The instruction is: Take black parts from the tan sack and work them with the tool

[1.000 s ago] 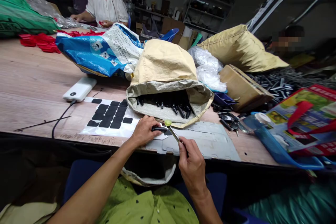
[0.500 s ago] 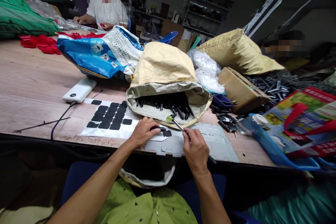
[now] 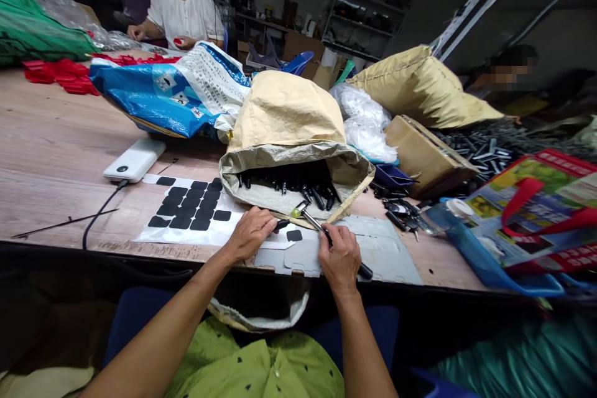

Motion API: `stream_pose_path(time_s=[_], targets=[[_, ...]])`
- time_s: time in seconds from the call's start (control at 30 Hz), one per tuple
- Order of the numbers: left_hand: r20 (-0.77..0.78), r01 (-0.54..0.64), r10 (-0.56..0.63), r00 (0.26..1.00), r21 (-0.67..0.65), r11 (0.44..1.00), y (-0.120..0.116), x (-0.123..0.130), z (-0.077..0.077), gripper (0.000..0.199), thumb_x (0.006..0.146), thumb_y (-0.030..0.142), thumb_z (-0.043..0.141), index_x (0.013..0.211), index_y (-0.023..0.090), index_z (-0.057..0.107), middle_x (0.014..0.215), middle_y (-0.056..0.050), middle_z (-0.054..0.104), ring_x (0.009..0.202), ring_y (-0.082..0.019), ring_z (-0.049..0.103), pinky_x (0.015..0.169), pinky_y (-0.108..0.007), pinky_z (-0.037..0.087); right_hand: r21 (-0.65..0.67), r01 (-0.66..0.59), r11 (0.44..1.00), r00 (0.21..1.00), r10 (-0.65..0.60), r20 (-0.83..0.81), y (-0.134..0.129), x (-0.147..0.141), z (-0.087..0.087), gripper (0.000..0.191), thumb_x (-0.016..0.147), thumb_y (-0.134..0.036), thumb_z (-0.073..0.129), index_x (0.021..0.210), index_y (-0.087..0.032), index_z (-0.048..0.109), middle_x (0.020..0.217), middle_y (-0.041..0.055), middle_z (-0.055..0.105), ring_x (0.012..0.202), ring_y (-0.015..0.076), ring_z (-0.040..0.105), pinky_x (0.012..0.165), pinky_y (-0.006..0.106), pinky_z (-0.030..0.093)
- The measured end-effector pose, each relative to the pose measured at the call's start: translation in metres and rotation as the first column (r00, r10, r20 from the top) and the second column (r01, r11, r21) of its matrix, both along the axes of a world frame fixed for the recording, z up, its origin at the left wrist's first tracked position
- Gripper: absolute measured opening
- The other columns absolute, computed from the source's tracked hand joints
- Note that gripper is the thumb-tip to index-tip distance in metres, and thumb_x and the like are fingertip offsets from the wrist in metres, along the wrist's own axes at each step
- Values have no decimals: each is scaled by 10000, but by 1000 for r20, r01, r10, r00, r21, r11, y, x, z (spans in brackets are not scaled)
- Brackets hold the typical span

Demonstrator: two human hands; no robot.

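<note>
My left hand (image 3: 252, 233) is closed on a small black part (image 3: 282, 224) near the mouth of a tan sack (image 3: 289, 112). A small hammer (image 3: 313, 220) with a yellow-green face and a black grip is held in my right hand (image 3: 340, 256); its head is just right of the black part. Many black pieces (image 3: 312, 189) lie inside the sack. Left of my left hand, a white sheet (image 3: 161, 235) bears several dark rounded squares. A lone dark square (image 3: 294, 236) sits between my hands, above a grey board (image 3: 382, 252).
A white power bank (image 3: 135, 160) with a cable is at the left, behind it a blue-and-white bag (image 3: 163, 96). To the right are a wooden block (image 3: 426, 155), a blue tray (image 3: 504, 270) and a colourful bag (image 3: 536, 211). People sit beyond the table.
The hammer head has shifted slightly left, and its black grip end shows more below my right hand. The black part in my left hand now points slightly upward. The whole view has shifted a little.
</note>
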State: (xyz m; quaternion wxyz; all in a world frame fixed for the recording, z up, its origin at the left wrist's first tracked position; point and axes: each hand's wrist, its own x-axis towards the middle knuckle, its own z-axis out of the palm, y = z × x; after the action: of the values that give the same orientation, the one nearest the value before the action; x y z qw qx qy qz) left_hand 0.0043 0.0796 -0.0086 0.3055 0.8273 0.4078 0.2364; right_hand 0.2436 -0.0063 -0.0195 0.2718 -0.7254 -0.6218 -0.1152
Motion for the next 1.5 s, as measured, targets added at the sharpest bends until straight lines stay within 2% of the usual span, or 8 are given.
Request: stream_pose_path(time_s=[0.33,0.5,0.67,0.83,1.03,1.17,1.27,1.5], targets=[[115,3,-10,993,65,998,-27,1,22,391,1032,404,346,858,203,633,908,-57,646,887,-208,534,847,-359,410,8,-8,1000,1000,9,-24,0,-1,1,224,941,-266,539,1087,-233,705,963,54,633,919,222,514,831,323,373],[67,343,-337,939,-125,931,-87,-13,31,341,1026,445,374,1093,266,656,953,-48,707,868,-199,639,790,-304,450,1,-4,1000,999,4,-34,-1,-1,2,225,944,-260,537,1096,-231,700,969,54,627,934,222,512,839,322,375],[-345,119,-200,917,-243,963,-107,-27,-18,328,1007,402,385,1054,267,680,998,-82,742,966,-262,693,821,-348,482,11,-12,1000,999,13,-36,-1,-1,3,227,939,-253,539,1098,-227,699,965,56,625,930,221,510,835,324,375],[-736,-228,-82,672,-311,922,-94,-36,-61,285,893,197,472,983,169,741,1064,-202,751,1033,-358,709,857,-461,506,11,-10,1000,999,11,-38,-1,-2,4,228,931,-236,538,1094,-230,698,960,54,621,932,221,508,833,321,377],[-558,104,-304,772,-361,927,-98,-30,-13,229,842,367,609,941,222,757,985,-143,768,966,-347,715,789,-406,502,9,-8,1000,999,8,-39,-2,-3,3,230,938,-235,531,1100,-222,694,953,61,615,924,228,510,840,330,381],[-287,390,-460,840,-270,880,-71,7,49,211,905,439,586,993,313,731,868,-24,747,790,-236,686,658,-300,439,-1,-2,1000,1000,2,-26,-2,-3,3,234,935,-226,533,1107,-223,692,965,63,616,931,228,507,837,328,380],[-218,289,-275,936,32,957,-23,58,74,191,929,345,571,1049,296,711,936,-35,710,873,-228,651,720,-303,432,-2,-4,1000,1000,4,-29,-2,-2,3,226,935,-232,540,1102,-221,693,959,60,616,919,225,505,830,324,376],[-404,227,-99,909,284,932,68,147,51,303,832,52,556,1015,212,738,1137,-123,572,1056,-271,550,825,-372,443,-14,3,1000,998,-4,-66,-2,0,4,219,926,-228,568,1103,-227,697,956,52,615,926,213,507,827,310,379]])
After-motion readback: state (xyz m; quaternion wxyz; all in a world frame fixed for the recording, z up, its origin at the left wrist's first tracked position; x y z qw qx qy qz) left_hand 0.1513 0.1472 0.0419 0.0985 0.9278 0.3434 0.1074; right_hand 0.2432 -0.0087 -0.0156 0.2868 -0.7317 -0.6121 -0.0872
